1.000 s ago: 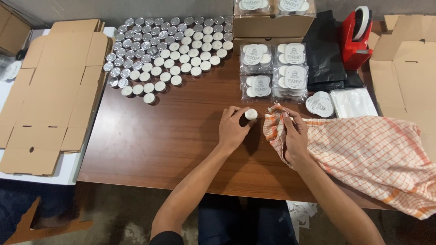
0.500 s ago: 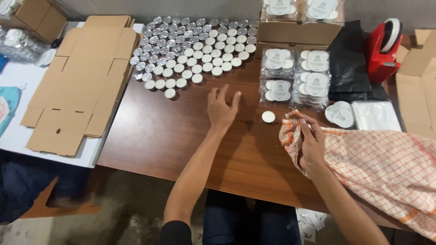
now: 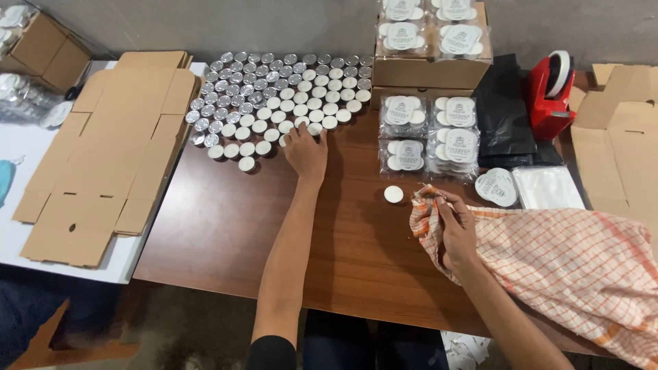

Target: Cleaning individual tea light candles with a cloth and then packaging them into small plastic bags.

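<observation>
My left hand (image 3: 306,149) reaches out to the near edge of a large cluster of tealight candles (image 3: 274,103) in silver cups on the brown table (image 3: 226,233); its fingertips touch the front candles, and whether it grips one is hidden. My right hand (image 3: 455,229) pinches a bunched corner of an orange-and-white checked cloth (image 3: 569,267) that lies over the table's right side. A single white tealight candle (image 3: 393,194) sits alone on the wood between my two hands.
Clear packs of candles (image 3: 430,137) stand behind the lone candle, more on a cardboard box (image 3: 428,68). Black bags (image 3: 504,116), a red tape dispenser (image 3: 550,96), flat clear pouches (image 3: 548,188). Flattened cartons (image 3: 110,151) lie left, another carton (image 3: 620,130) right.
My left hand let go of the single candle, left it on the table and moved forward and left to the candle cluster. My right hand stays on the cloth.
</observation>
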